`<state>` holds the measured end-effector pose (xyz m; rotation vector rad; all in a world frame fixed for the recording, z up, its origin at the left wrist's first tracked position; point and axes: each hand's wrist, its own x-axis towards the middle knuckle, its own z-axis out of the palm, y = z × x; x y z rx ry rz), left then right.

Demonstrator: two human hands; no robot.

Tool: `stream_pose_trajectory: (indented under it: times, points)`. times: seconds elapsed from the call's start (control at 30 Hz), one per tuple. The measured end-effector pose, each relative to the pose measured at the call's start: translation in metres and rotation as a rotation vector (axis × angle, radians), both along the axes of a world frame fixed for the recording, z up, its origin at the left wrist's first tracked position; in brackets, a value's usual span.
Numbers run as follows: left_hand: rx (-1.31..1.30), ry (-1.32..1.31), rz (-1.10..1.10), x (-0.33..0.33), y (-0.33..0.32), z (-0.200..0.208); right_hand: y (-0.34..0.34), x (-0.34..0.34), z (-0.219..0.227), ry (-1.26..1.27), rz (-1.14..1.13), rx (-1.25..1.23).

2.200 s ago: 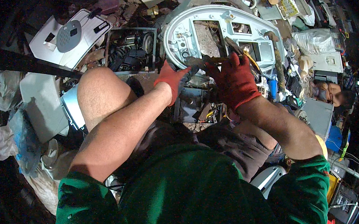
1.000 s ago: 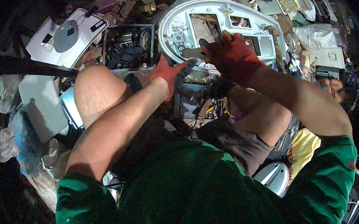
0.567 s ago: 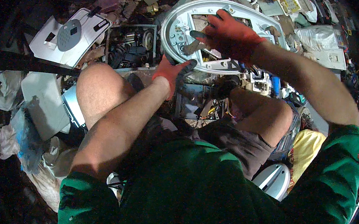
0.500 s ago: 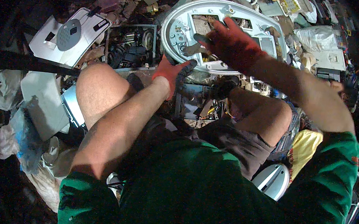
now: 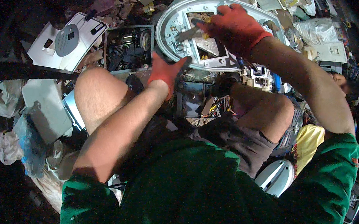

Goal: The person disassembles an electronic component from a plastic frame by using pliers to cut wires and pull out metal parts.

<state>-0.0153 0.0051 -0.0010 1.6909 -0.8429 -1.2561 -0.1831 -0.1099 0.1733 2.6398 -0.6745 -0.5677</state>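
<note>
A pale grey oval plastic housing [image 5: 172,49], with cut-outs, ribs and screw bosses inside, lies beyond my knees. My left hand [image 5: 166,71], in a red glove with dark fingertips, grips its near-left rim. The thumb lies along the edge, while the other fingertips are partly hidden by the rim. Over the housing's middle, my right hand [image 5: 232,25] wears a matching glove. Its fingers are closed around something with a yellowish part showing; the rest is hidden. A dark shadow falls on the housing's inner left side.
A dark open bin of parts [image 5: 130,45] stands left of the housing. A white panel [image 5: 73,40] bearing a grey perforated oval cover lies farther left. Between my legs is a box with coloured wires [image 5: 218,106]. A yellow bag [image 5: 310,141] lies at right, and scrap surrounds me.
My right hand has come down closer over the housing, and its fingers have gone from spread to closed. My left hand stays at the rim. The view has shifted slightly.
</note>
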Motion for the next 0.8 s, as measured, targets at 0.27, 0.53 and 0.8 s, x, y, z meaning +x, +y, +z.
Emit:
stream_pose_trajectory:
  times: [0.27,0.53,0.8]
  points:
    - [-0.292,-1.112,-0.398,0.026,-0.002,0.062,0.062,-0.068,-0.009,-0.854,-0.494,0.371]
    - [0.068,-1.466,-0.792,-0.008,-0.042,0.101,0.094,-0.097,-0.014,-1.141,-0.78,0.362]
    - [0.153,-1.556,-0.845,-0.036,-0.052,0.106,0.098,-0.116,0.005,-1.336,-0.897,0.48]
